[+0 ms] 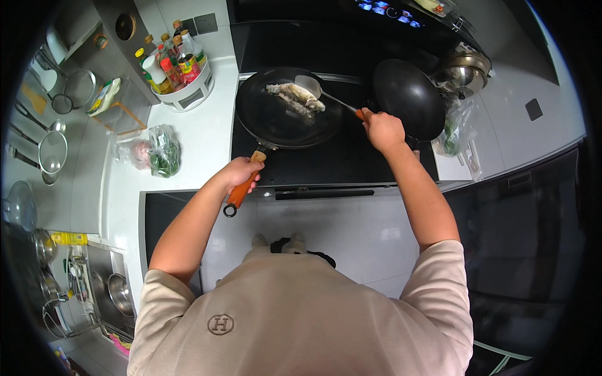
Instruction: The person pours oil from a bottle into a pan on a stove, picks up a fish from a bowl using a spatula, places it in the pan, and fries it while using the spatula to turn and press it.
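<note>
A black wok (263, 120) sits on the left side of the dark stovetop (320, 164). My left hand (242, 173) is closed around its orange-and-wood handle (241, 190). Inside the wok lies a whole fish (296, 96), pale and browned, with liquid glistening beside it. My right hand (383, 129) grips the orange handle of a metal spatula (336, 98). The spatula's blade (308, 84) is at the fish's upper right edge; whether it touches the fish I cannot tell.
A second dark wok (409, 101) stands on the right of the stove, near my right forearm. On the left counter (202, 136) are a rack of sauce bottles (188, 91) and bagged greens (164, 152). A stainless pot (465, 73) and a plastic bag (454, 129) are at the right.
</note>
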A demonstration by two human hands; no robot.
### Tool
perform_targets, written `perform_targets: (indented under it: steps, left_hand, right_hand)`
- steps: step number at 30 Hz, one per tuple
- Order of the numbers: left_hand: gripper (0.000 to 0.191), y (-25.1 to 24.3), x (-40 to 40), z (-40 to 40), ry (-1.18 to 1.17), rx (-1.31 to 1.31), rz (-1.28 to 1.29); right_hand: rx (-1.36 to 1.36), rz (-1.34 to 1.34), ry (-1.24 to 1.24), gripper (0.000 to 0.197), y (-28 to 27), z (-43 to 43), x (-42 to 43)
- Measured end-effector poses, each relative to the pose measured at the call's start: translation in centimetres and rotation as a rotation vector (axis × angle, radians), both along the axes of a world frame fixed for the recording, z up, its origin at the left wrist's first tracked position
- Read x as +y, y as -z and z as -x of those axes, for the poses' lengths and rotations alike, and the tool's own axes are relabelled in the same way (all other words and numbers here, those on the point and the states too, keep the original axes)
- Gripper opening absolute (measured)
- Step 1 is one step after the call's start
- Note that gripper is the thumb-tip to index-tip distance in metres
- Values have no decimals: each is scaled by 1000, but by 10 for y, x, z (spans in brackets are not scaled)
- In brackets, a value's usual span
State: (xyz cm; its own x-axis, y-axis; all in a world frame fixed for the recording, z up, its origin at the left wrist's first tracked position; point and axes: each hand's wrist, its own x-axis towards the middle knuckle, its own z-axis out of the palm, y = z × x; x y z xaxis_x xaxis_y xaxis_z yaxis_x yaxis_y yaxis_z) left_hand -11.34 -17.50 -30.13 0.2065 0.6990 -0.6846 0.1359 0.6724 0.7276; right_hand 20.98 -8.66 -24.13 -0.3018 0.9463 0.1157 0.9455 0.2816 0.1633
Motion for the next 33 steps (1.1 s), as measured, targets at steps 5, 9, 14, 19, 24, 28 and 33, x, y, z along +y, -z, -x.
perform_targets:
  steps: [5,9,14,19,24,28,33]
  left_hand:
    - [16,3,1,3,-3,-3,20]
    - [16,3,2,2,5,-6,21]
    - [17,-5,-4,-5,-39,-12,5]
    - [17,-7,0,1,-36,-50,22]
    - [17,-9,-2,-2,-48,-50,4]
    - [16,-3,-1,5,-45,-83,-8]
    - [17,-5,-3,-3,-67,-66,-8]
  right_hand:
    - [77,102,88,31,-7,6,-9]
    - [94,70,110,32,-2,4,-12]
    - [100,-92,96,31,-17,-11,-20]
    - [154,-134,22,28,-49,-27,-43]
    - [-7,-210,-69,22,-58,-17,-68]
    - [-133,-257,-74,21,-45,-5,-72]
    - [-90,-316,-26,26,-11,-8,-62]
